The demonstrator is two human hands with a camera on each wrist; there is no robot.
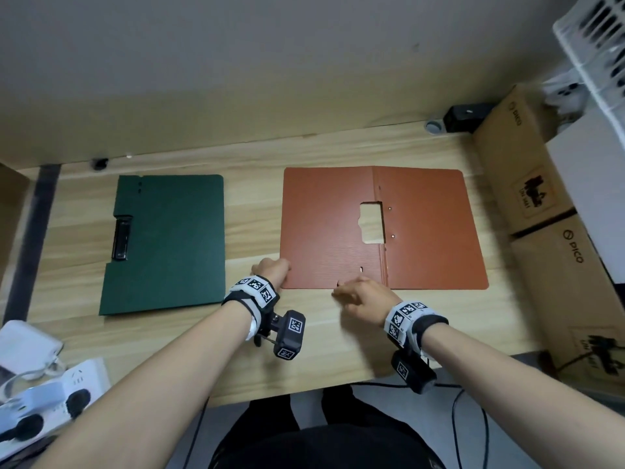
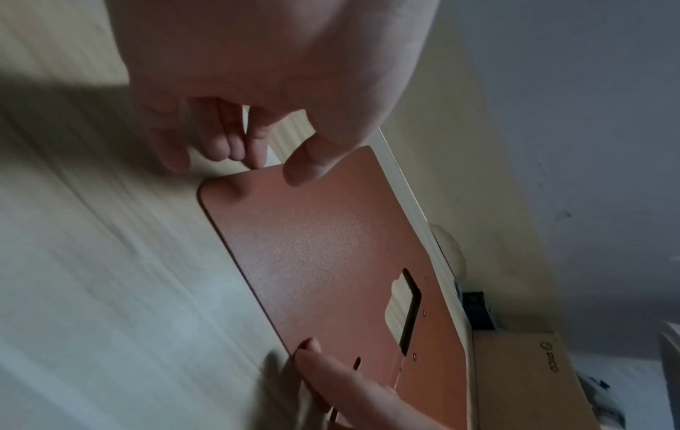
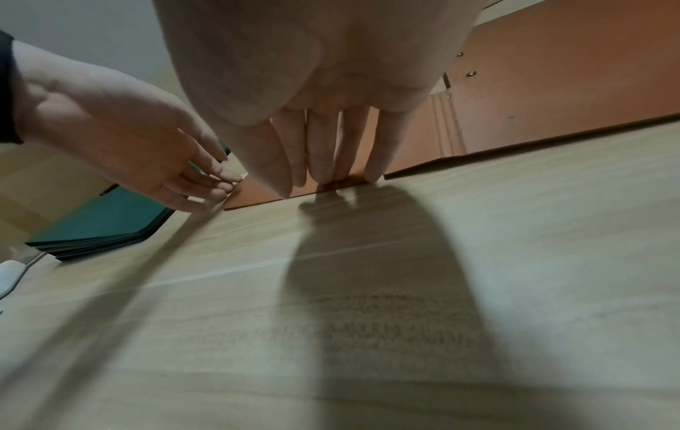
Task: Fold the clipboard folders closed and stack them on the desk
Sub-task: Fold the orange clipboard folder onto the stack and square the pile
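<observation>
The left hand (image 2: pixel 257 96) is filling the top of the frame, its thumb (image 2: pixel 309 163) resting on the flat, ribbed orange-brown plastic clipboard folder (image 2: pixel 323 247) near a rounded corner, while the curled fingers (image 2: pixel 228 145) are touching that folder's edge. The folder is lying open on the pale wood-grain desk (image 2: pixel 92 276), showing a rectangular cut-out and small metal rivets. The right hand's fingers (image 2: pixel 331 375) are pressing on the folder's near edge at the bottom. A brown cardboard box (image 2: pixel 526 378) is standing just beyond the folder, against a grey wall (image 2: pixel 570 116).
</observation>
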